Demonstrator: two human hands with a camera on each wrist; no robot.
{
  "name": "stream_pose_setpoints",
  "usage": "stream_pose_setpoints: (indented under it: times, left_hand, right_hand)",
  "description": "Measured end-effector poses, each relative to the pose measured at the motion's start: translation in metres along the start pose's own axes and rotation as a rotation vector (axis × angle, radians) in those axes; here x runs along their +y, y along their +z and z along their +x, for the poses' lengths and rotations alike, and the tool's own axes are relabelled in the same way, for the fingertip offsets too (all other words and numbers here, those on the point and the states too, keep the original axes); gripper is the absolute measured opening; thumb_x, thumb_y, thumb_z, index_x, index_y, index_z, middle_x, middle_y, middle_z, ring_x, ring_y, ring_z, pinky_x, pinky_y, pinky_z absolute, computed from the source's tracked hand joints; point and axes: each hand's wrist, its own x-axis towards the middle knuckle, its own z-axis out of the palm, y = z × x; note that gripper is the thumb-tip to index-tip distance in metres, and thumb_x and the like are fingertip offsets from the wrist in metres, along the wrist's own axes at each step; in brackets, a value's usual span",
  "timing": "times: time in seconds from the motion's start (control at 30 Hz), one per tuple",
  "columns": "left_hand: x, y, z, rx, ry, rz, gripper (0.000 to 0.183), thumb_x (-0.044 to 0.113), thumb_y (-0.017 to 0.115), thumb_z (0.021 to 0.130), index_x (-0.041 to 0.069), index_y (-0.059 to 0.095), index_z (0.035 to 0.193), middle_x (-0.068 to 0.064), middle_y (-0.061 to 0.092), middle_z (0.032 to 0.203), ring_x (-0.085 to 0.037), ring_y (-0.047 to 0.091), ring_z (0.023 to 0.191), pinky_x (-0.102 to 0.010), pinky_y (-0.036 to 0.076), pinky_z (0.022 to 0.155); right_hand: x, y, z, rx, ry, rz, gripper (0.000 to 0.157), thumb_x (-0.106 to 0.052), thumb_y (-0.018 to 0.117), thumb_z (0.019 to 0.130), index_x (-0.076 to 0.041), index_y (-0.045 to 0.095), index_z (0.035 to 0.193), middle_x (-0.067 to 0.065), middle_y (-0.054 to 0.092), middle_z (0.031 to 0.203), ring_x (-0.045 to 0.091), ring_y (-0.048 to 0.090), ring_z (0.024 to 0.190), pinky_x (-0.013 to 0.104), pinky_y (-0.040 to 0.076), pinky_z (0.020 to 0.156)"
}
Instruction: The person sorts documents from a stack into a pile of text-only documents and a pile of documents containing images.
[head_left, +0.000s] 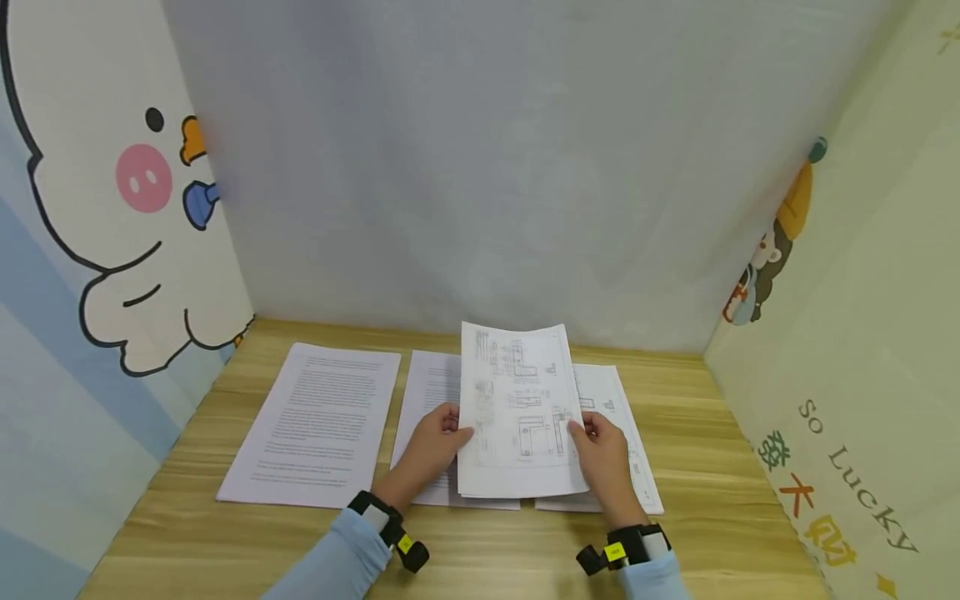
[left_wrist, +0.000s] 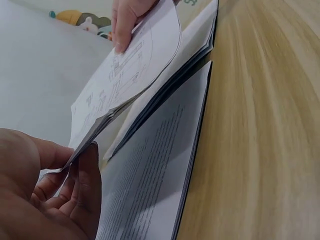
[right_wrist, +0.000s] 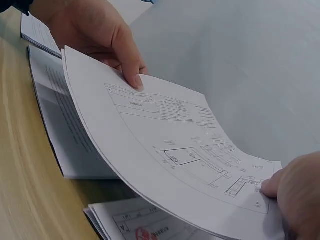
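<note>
The sheaf of drawings (head_left: 517,442) is up off the desk (head_left: 480,554), held between two hands in front of the person; the left hand (head_left: 435,442) pinches its left edge, thumb on the printed face and fingers (left_wrist: 87,187) curled underneath, the gap between them no wider than the paper; the right hand (head_left: 606,458) pinches the right edge, thumb on top, its fingers drawn in to the thickness of the sheets. From where I stand the sheaf is held over the middle stack (head_left: 427,379) and the right stack (head_left: 611,387), hiding part of each; its face carries line drawings and ruled boxes, and the paper bows between the two grips; more than one sheet shows at its edge. The middle stack bears lines of print; the right stack has drawings too, with a red mark (right_wrist: 146,234) on its top sheet; the left stack (head_left: 318,433), covered in printed paragraphs, lies flat on the desk just beside the middle one; both wrists wear black bands (head_left: 633,542) at the cuffs of pale blue sleeves (head_left: 330,554).
</note>
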Motion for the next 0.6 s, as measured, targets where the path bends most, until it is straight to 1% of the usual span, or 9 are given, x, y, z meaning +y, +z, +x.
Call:
stream_pose_setpoints:
  times: [0.1, 0.23, 0.33, 0.47, 0.6]
  left_hand:
    - [0.003, 0.012, 0.003, -0.003, 0.0, 0.001, 0.024, 0.017, 0.069, 0.097, 0.004, 0.064, 0.117, -0.01, 0.066, 0.096, -0.02, 0.061, 0.081, -0.03, 0.05, 0.066]
    - [0.008, 0.028, 0.007, -0.004, -0.003, 0.024, 0.024, 0.018, 0.071, 0.096, 0.004, 0.065, 0.115, -0.009, 0.064, 0.095, -0.02, 0.059, 0.079, -0.029, 0.048, 0.064]
    - [0.011, 0.041, 0.008, -0.027, -0.018, 0.011, 0.025, 0.017, 0.07, 0.096, 0.003, 0.065, 0.117, -0.009, 0.064, 0.095, -0.019, 0.06, 0.077, -0.03, 0.052, 0.062]
    - [0.016, 0.056, 0.011, -0.057, -0.036, -0.025, 0.026, 0.015, 0.068, 0.098, 0.001, 0.066, 0.12, -0.009, 0.064, 0.094, -0.018, 0.063, 0.07, -0.033, 0.058, 0.058]
    - [0.02, 0.068, 0.014, -0.067, -0.04, -0.023, 0.024, 0.015, 0.068, 0.097, 0.002, 0.067, 0.117, -0.008, 0.065, 0.09, -0.017, 0.064, 0.064, -0.031, 0.057, 0.057]
  right_hand:
    - [0.005, -0.009, 0.003, 0.033, 0.002, -0.012, 0.023, -0.017, 0.07, 0.099, 0.002, 0.073, 0.111, 0.014, 0.065, 0.092, 0.02, 0.056, 0.077, 0.022, 0.045, 0.06]
    - [0.014, -0.022, 0.005, 0.051, 0.026, -0.035, 0.025, -0.017, 0.068, 0.101, 0.003, 0.073, 0.115, 0.015, 0.066, 0.095, 0.021, 0.057, 0.08, 0.021, 0.045, 0.06]
    - [0.021, -0.033, 0.006, 0.06, 0.051, -0.062, 0.029, -0.018, 0.063, 0.104, 0.003, 0.072, 0.121, 0.015, 0.067, 0.098, 0.023, 0.058, 0.083, 0.022, 0.046, 0.062]
    - [0.028, -0.047, 0.008, 0.075, 0.059, -0.09, 0.032, -0.02, 0.059, 0.107, 0.003, 0.071, 0.126, 0.017, 0.069, 0.104, 0.025, 0.06, 0.088, 0.025, 0.051, 0.068]
    - [0.034, -0.059, 0.01, 0.083, 0.057, -0.113, 0.034, -0.021, 0.059, 0.107, 0.003, 0.07, 0.128, 0.018, 0.07, 0.108, 0.026, 0.061, 0.091, 0.031, 0.054, 0.074]
